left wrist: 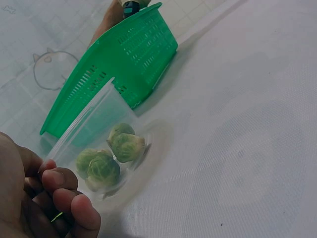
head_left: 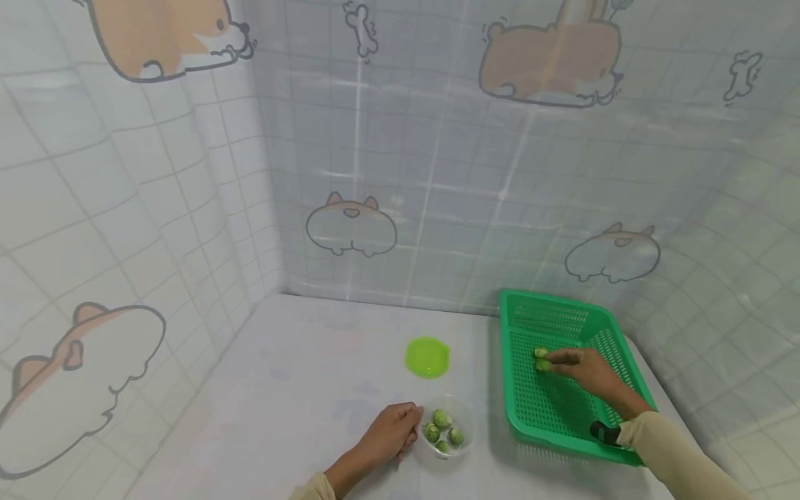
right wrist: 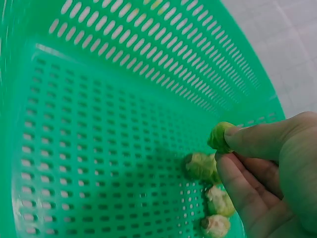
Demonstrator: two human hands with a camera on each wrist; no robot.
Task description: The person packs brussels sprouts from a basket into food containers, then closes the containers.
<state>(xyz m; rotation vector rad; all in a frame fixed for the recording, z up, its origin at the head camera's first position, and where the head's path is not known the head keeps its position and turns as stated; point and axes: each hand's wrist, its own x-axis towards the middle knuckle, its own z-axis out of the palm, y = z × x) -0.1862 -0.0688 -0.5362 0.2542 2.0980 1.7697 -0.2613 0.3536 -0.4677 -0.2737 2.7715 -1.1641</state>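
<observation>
Right grip (right wrist: 277, 173) pinches a sprout (right wrist: 219, 138) over the basket (head_left: 509, 378)

- Basket (head_left: 508, 382): right side of the table (head_left: 281, 396), its far end near the backdrop (head_left: 437, 208).
- Bowl (left wrist: 101, 119): on the table, left of the basket's near half, apart from it.
- Lid (head_left: 428, 357): on the table, behind the bowl, left of the basket; well short of the backdrop.
- Sprouts in the bowl: four visible (head_left: 441, 419), at the bottom.
- Loose sprouts (right wrist: 200, 166): clustered on the basket floor; head view puts them left of centre.
- Left hand (head_left: 390, 432): at the bowl's left side, touching the rim.
- Right hand (head_left: 590, 371): inside the basket, held sprout (right wrist: 220, 137) between thumb and fingers, beside the cluster.
</observation>
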